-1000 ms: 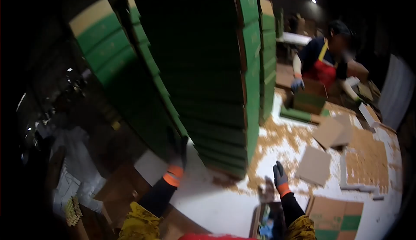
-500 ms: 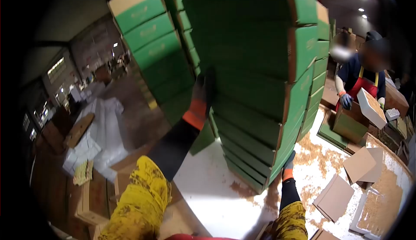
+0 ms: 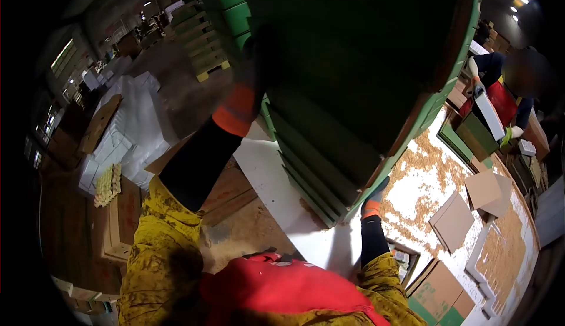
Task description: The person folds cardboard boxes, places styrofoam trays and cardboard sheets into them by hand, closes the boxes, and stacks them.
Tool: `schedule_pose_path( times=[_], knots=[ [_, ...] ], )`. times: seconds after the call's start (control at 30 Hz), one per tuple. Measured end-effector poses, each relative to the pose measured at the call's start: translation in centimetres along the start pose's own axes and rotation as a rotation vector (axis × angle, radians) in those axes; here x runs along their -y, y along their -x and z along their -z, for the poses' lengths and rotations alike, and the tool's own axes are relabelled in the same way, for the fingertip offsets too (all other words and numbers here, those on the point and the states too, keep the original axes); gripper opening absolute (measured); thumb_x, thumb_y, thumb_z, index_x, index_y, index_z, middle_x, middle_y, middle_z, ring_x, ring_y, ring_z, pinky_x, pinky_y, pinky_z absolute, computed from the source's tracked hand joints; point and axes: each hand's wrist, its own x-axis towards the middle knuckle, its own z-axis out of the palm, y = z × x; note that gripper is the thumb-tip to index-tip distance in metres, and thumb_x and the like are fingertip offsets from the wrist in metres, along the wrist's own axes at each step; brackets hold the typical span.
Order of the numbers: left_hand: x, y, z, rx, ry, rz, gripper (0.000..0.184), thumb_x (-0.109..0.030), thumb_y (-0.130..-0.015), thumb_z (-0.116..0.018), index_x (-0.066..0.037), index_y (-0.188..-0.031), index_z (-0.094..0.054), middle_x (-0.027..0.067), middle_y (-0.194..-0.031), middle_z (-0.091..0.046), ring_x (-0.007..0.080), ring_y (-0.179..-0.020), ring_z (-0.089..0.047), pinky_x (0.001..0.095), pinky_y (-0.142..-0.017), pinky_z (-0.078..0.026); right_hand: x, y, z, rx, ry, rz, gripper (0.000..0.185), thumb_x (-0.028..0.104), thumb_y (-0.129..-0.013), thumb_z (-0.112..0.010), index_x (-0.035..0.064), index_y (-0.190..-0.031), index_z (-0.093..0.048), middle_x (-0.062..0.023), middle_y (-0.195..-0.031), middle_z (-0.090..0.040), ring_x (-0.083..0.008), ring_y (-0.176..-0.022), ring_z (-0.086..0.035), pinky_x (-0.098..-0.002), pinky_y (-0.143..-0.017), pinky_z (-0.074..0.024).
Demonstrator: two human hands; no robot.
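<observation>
A tall stack of green cardboard boxes (image 3: 353, 102) fills the middle of the view, close to me and leaning. My left hand (image 3: 259, 61), in a dark glove with an orange cuff, presses on the stack's left side; its fingers are stretched upward and mostly lost in shadow. Low on the right, my right hand (image 3: 376, 193) grips the stack's bottom corner, its fingertips partly hidden by the boxes. Under the stack lies a white tabletop (image 3: 306, 208).
Sawdust-like crumbs (image 3: 412, 179) and flat cardboard pieces (image 3: 452, 221) cover the table at right. Across it a co-worker (image 3: 500, 90) handles a white foam box (image 3: 489, 116) over an open carton (image 3: 477, 135). Plastic-wrapped goods (image 3: 126, 126) and pallets (image 3: 200, 43) stand at left.
The stack looms larger and its lower end sits higher in view, both hands still on it. My view has tilted down, showing my red apron. The co-worker's foam box has turned steeper.
</observation>
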Motion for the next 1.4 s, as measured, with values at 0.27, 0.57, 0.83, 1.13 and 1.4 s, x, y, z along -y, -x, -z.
schedule_pose_path(
  times=[0.27,0.57,0.83,1.13,1.4],
  knots=[
    [12.0,-1.3,10.2,-0.223,-0.671,-0.370,0.051,-0.020,-0.095,-0.044,-0.003,-0.141,-0.030,0.0133,-0.137,-0.042,0.0248,-0.114,-0.049,0.0329,-0.096,-0.042,-2.5,9.1,-9.5,-0.002,-0.223,0.088,0.070,0.061,-0.093,-0.038,0.0001,-0.125,-0.052,-0.0113,-0.116,-0.060,-0.0244,-0.100,-0.060,-0.0337,-0.087,-0.0491],
    [16.1,1.6,21.3,-0.066,-0.311,-0.209,0.060,-0.023,-0.098,-0.042,-0.002,-0.146,-0.014,0.0129,-0.149,-0.021,0.0257,-0.132,-0.028,0.0319,-0.108,-0.027,-8.8,11.8,-17.0,-0.115,-0.124,0.104,0.068,0.061,-0.091,-0.041,-0.0018,-0.106,-0.061,-0.0097,-0.093,-0.064,-0.0190,-0.080,-0.061,-0.0300,-0.072,-0.0504],
    [30.4,3.0,32.1,0.129,0.746,0.050,0.061,-0.040,-0.099,-0.034,-0.002,-0.144,-0.021,0.0135,-0.145,-0.030,0.0263,-0.129,-0.035,0.0336,-0.105,-0.033,-12.0,11.0,-22.8,-0.107,-0.119,0.118,0.046,0.043,-0.095,-0.050,-0.0015,-0.103,-0.062,-0.0025,-0.089,-0.062,-0.0111,-0.081,-0.052,-0.0263,-0.076,-0.0448],
    [29.6,2.4,34.0,0.285,0.439,-0.019,0.054,-0.040,-0.099,-0.035,-0.004,-0.139,-0.035,0.0095,-0.138,-0.045,0.0256,-0.120,-0.048,0.0370,-0.101,-0.040,-12.8,9.3,-29.3,-0.135,-0.017,0.169,0.041,0.035,-0.096,-0.052,-0.0034,-0.105,-0.063,-0.0104,-0.095,-0.065,-0.0174,-0.088,-0.058,-0.0295,-0.082,-0.0455],
    [33.3,-1.2,32.8,0.104,0.570,0.026,0.062,-0.052,-0.097,-0.036,-0.005,-0.137,-0.037,0.0114,-0.137,-0.044,0.0273,-0.114,-0.050,0.0378,-0.096,-0.043,-16.0,5.0,-34.1,-0.068,0.107,0.110,0.039,0.033,-0.096,-0.047,-0.0019,-0.103,-0.062,-0.0185,-0.099,-0.062,-0.0312,-0.091,-0.058,-0.0361,-0.085,-0.0441]
  ],
)
